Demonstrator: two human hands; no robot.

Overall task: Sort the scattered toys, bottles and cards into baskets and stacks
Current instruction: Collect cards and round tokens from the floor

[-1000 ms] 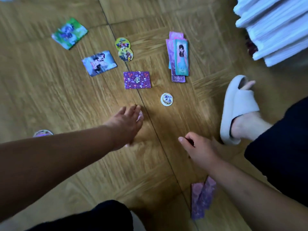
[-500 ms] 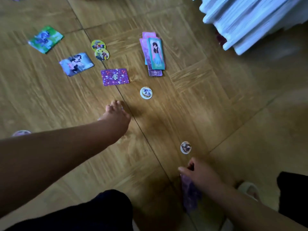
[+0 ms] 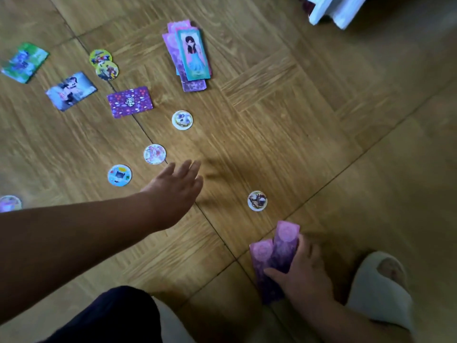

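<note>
My right hand (image 3: 305, 271) grips two long purple cards (image 3: 274, 256) low on the right, just above the wooden floor. My left hand (image 3: 176, 189) hovers over the floor's middle with fingers spread and nothing in it. Round discs lie around it: one (image 3: 154, 154) just beyond its fingertips, one (image 3: 119, 175) to its left, one (image 3: 182, 120) farther off, one (image 3: 257, 201) to its right. A stack of long cards (image 3: 190, 56) with a girl in a teal dress on top lies at the far centre.
A purple card (image 3: 129, 102), a photo card (image 3: 71, 91), a green card (image 3: 24, 62) and two yellow discs (image 3: 103, 65) lie at the far left. Another disc (image 3: 10, 203) shows at the left edge. My slippered foot (image 3: 380, 288) is at bottom right; white slats (image 3: 333, 8) top right.
My left hand lifted off the floor and swung right with fingers spread, uncovering two discs. My right hand raised the purple cards off the floor. The view shifted right and down.
</note>
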